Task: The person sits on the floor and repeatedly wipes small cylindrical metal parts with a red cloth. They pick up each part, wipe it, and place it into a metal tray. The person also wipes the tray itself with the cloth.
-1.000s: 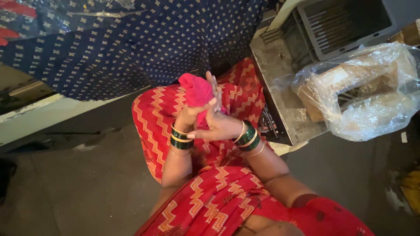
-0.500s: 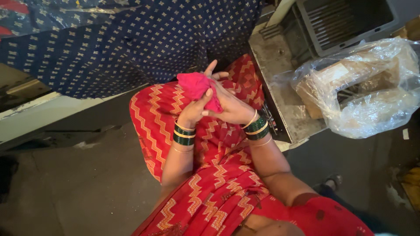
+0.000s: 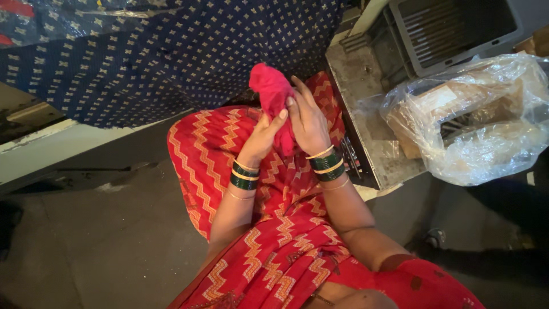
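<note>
A small bright pink cloth (image 3: pixel 272 91) is bunched upright between both of my hands, above my lap. My left hand (image 3: pixel 264 136) presses it from the left with fingers closed against the fabric. My right hand (image 3: pixel 309 121) clasps it from the right, fingers wrapped over its lower part. Both wrists carry green and gold bangles. My lap is covered by a red garment with zigzag stripes (image 3: pixel 211 154).
A dark blue patterned fabric (image 3: pixel 171 57) hangs across the top left. On the right stand a grey metal machine base (image 3: pixel 366 109), a dark slatted crate (image 3: pixel 452 28), and a clear plastic bag (image 3: pixel 474 120) holding boxes. Grey floor (image 3: pixel 97 246) lies to the left.
The pink cloth has been drawn up taller between my hands. My right hand has slid around its lower part, and my left hand has closed against it.
</note>
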